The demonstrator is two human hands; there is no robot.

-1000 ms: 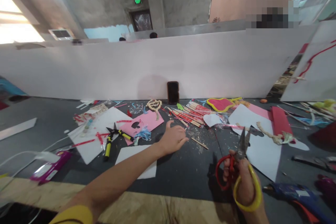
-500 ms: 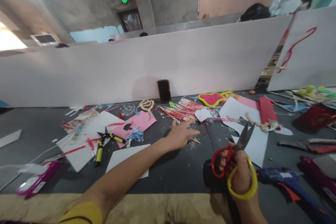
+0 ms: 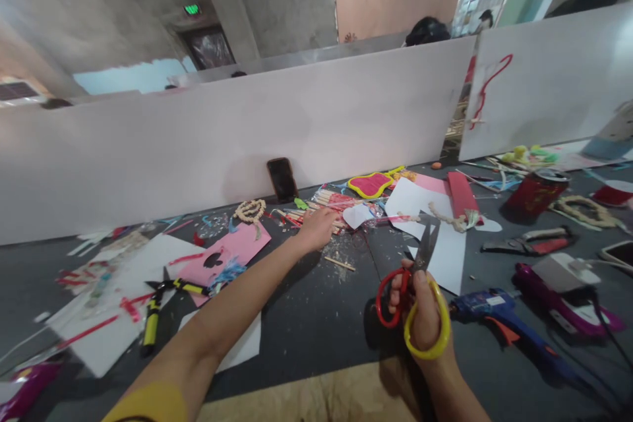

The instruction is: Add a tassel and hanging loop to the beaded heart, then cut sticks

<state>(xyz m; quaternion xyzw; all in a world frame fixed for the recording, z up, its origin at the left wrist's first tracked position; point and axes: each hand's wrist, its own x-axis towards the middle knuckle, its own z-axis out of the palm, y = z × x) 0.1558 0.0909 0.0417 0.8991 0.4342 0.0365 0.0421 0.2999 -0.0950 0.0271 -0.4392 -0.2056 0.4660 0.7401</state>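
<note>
My left hand (image 3: 319, 231) reaches across the table onto a pile of thin wooden sticks with red-and-white wrapping (image 3: 332, 199). Its fingers are bent close together at the pile; what they pinch, if anything, is hidden. Scissors (image 3: 424, 247) with one red and one yellow handle loop are in my right hand (image 3: 426, 316), blades pointing up and slightly apart. Between the hands a loose wooden stick (image 3: 339, 264) lies among small scraps. Just beside my left fingers is a white paper cutout (image 3: 358, 215).
Pliers (image 3: 154, 316) with yellow-and-black handles and pink paper (image 3: 254, 242) lie left. At right are a blue glue gun (image 3: 514, 323), a red can (image 3: 537, 194) and red-handled pliers (image 3: 531, 242). A phone (image 3: 281, 179) leans against the white partition (image 3: 198, 151).
My left hand has moved forward onto the stick pile, and its spread fingers have drawn together. The view has swung right. The scissors stay in my right hand, blades still apart.
</note>
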